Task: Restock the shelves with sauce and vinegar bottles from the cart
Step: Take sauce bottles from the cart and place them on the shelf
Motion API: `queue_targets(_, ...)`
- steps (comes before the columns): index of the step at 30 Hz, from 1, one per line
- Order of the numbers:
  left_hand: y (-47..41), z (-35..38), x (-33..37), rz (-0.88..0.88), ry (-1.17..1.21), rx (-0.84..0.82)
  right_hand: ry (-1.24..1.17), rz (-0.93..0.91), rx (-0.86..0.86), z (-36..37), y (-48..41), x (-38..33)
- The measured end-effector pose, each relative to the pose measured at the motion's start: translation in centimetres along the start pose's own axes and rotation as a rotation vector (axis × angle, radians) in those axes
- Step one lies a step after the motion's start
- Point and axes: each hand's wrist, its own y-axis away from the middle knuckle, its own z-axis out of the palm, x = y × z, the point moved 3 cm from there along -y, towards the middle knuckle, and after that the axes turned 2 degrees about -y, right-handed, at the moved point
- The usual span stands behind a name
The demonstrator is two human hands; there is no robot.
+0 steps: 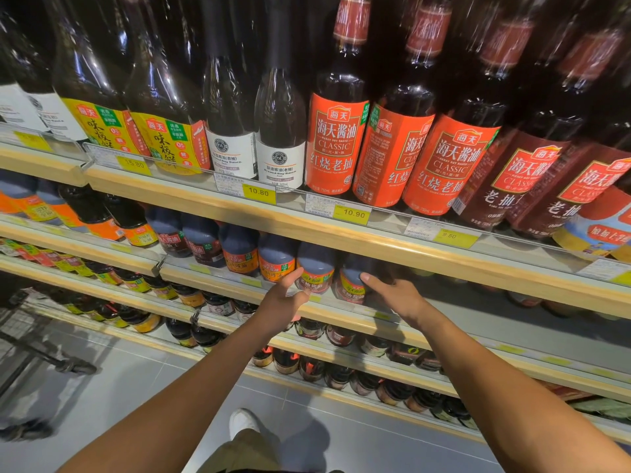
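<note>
My left grip (286,297) is open and holds nothing: thumb up, fingers loosely cupped, just beside the left flank of a blue-shouldered sauce bottle (316,268). My right grip (392,297) reaches in next to it. One straight digit lies against the neighbouring bottle (351,285), but the other fingers run into shadow under the shelf above, so I cannot tell whether that grip holds anything.

Both bottles stand upright near the front of the second shelf (218,288), at the right end of a close-packed row. Left of them the row looks full. Right of them the shelf is dark and I see no bottles at the front, so I judge this shelf only partly filled, with more to place there.

The cart (30,332) sits well off to my left on the floor, blurred, its load not readable. Above, the tall red-labelled soy sauce bottles (336,145) stand shoulder to shoulder, and that shelf seems stocked.
</note>
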Motion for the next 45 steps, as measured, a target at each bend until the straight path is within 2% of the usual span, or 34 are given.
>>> queue_targets(10,0.3,0.0,0.5,-0.014,-0.003,-0.006,-0.03,-0.026,-0.004,1.4,-0.4,-0.1)
queue_targets(19,1.0,0.0,1.4,0.007,-0.048,-0.005,0.117,-0.046,0.059,1.6,-0.4,-0.3)
queue_targets(26,2.6,0.4,2.0,0.044,-0.045,-0.009,0.246,-0.161,0.108,1.3,1.5,-0.9)
queue_targets(31,3.8,0.2,2.0,0.095,-0.122,0.023,0.333,-0.308,0.128,1.4,3.5,-1.4)
queue_targets(35,5.8,-0.2,2.9,0.228,-0.289,0.077,0.606,-0.412,0.203,2.2,4.7,-1.2)
queue_targets(38,7.2,-0.9,2.8,0.332,-0.505,0.112,0.878,-0.587,0.334,3.2,6.0,-1.5)
queue_targets(43,9.1,-4.2,2.0,0.629,-1.062,0.369,1.11,-0.753,0.401,6.0,7.8,-2.3)
queue_targets(45,10.2,-5.9,2.0,0.652,-1.177,0.442,1.138,-0.786,0.371,7.7,8.4,-2.9)
